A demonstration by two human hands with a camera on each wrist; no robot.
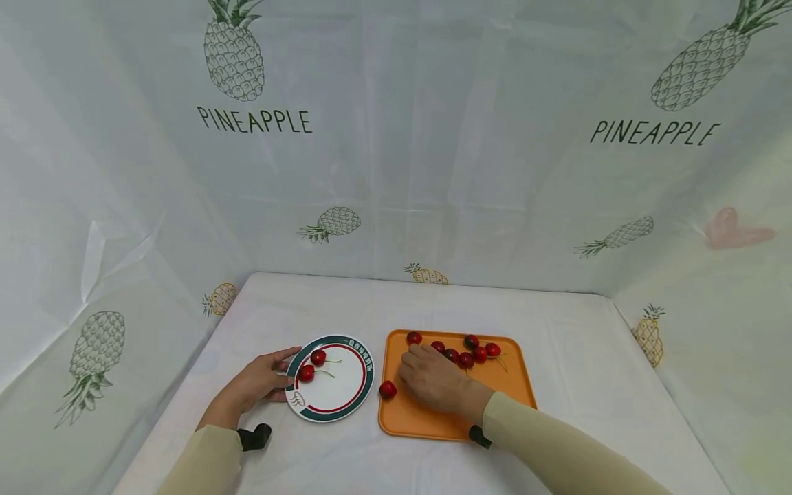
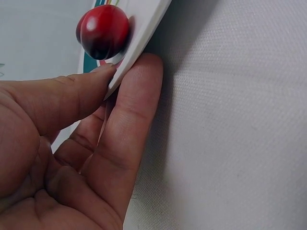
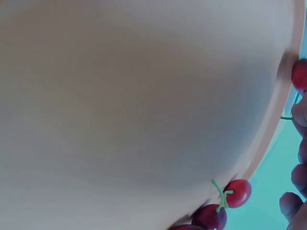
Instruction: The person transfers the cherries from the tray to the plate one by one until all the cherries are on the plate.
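In the head view my left hand (image 1: 256,381) holds the left rim of a round white plate (image 1: 337,378) with a dark green border. The left wrist view shows the thumb above the rim and fingers beneath it. Two red cherries (image 1: 306,373) with stems lie on the plate. Over the orange tray (image 1: 507,395) is my right hand (image 1: 436,381), back upward, fingers bent down among cherries. One cherry (image 1: 388,390) sits at the tray's left edge, beside this hand. At the right wrist view's edge, fingers (image 3: 300,177) appear near a cherry (image 3: 300,75); their grip is hidden.
Several cherries (image 1: 465,360) lie in the back half of the tray, one (image 1: 414,337) near its back left corner. Plate and tray stand side by side on a white-covered table (image 1: 581,385). A pineapple-print curtain (image 1: 433,172) hangs behind and at both sides.
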